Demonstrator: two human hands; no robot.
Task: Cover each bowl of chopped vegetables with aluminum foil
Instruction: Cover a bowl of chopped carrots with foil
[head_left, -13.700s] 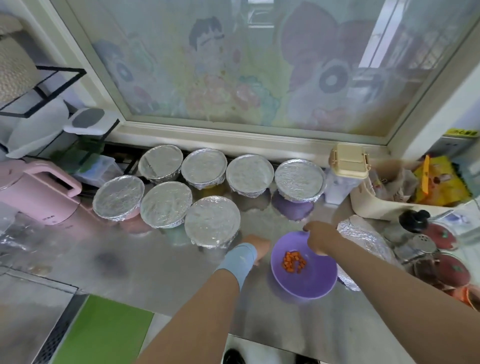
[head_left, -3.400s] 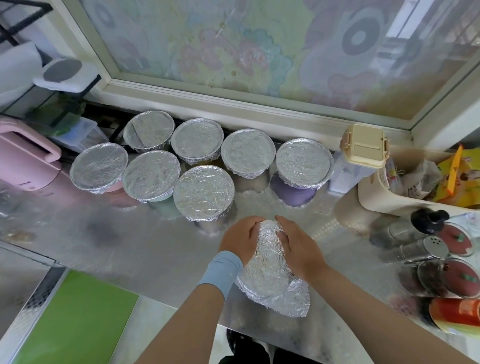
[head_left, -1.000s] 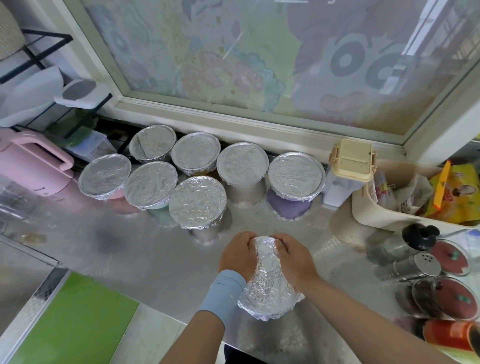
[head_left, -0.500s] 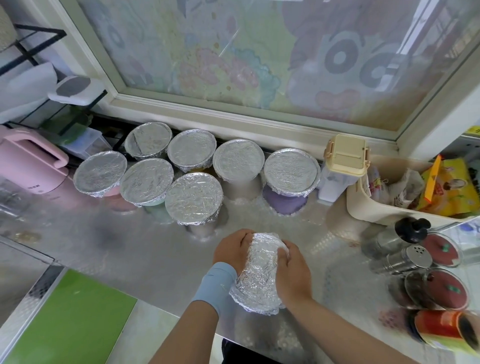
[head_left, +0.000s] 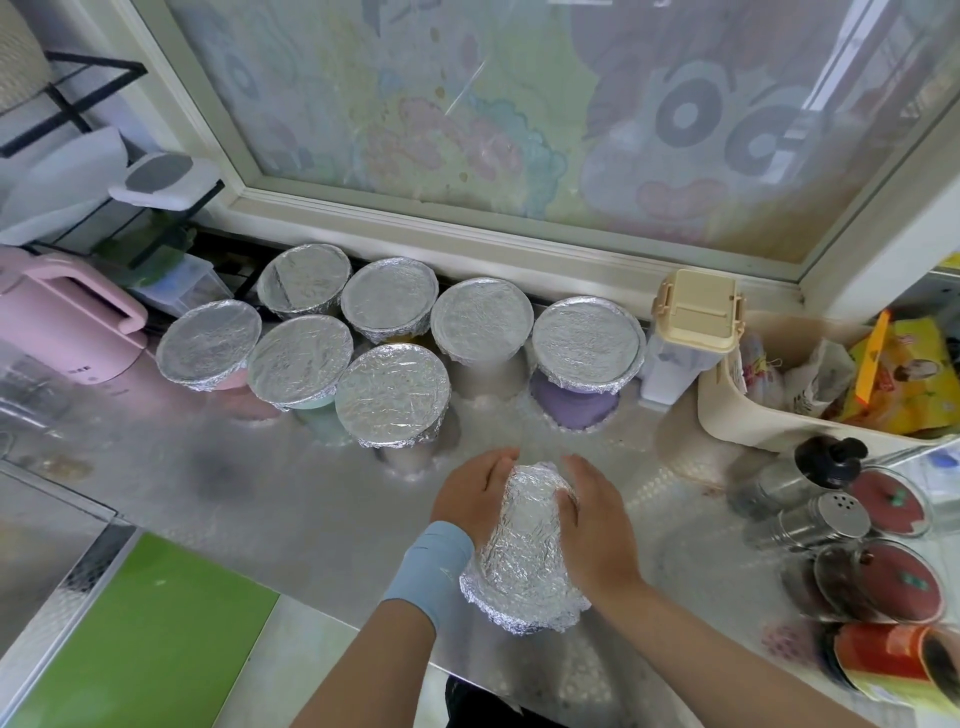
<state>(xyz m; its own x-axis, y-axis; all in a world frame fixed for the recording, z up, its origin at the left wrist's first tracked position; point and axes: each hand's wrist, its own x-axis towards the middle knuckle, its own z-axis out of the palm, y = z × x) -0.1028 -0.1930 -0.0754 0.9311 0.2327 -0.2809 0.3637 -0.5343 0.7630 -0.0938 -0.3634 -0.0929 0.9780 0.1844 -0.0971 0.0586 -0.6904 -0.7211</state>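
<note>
Near the front edge of the countertop (head_left: 311, 499), a foil-wrapped bowl (head_left: 522, 551), clasped on one side by the left hand (head_left: 475, 496) and on the other by the right hand (head_left: 597, 530), fingers of both curled round it. Toward the back edge, below the window (head_left: 519, 104), seven more foil-covered bowls (head_left: 392, 400) crowded in two rows. Spice jars (head_left: 826, 519) along the right edge.

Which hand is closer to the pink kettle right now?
Left. The left hand holds the foil-wrapped bowl on the side facing the pink kettle. The right hand holds the bowl's opposite side, farther from the kettle.
</note>
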